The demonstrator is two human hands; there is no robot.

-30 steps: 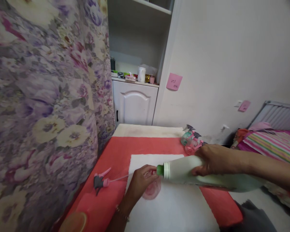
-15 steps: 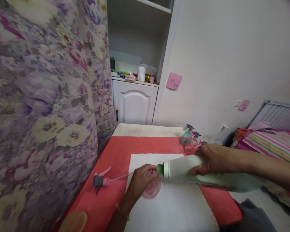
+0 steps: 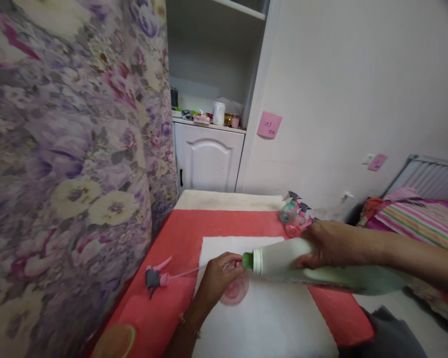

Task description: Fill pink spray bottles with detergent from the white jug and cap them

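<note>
My left hand (image 3: 219,278) is closed around the neck of a clear pink spray bottle (image 3: 235,292), which stands without its top on a white cloth (image 3: 269,323). In my right hand (image 3: 321,246) is a large pale green jug (image 3: 283,258), tilted almost level. Its green spout (image 3: 247,260) lies right at the small bottle's mouth, beside my left fingertips. Whether liquid is flowing I cannot tell. A grey and pink spray trigger head (image 3: 156,277) with its thin tube lies on the red cloth, left of my left hand.
Green (image 3: 288,211) and pink spray bottles (image 3: 294,226) stand at the table's back right. A round tan object (image 3: 114,340) sits at the front left. A floral curtain (image 3: 78,149) hangs along the left, and a white cabinet (image 3: 211,159) stands behind. A bed (image 3: 418,219) is at right.
</note>
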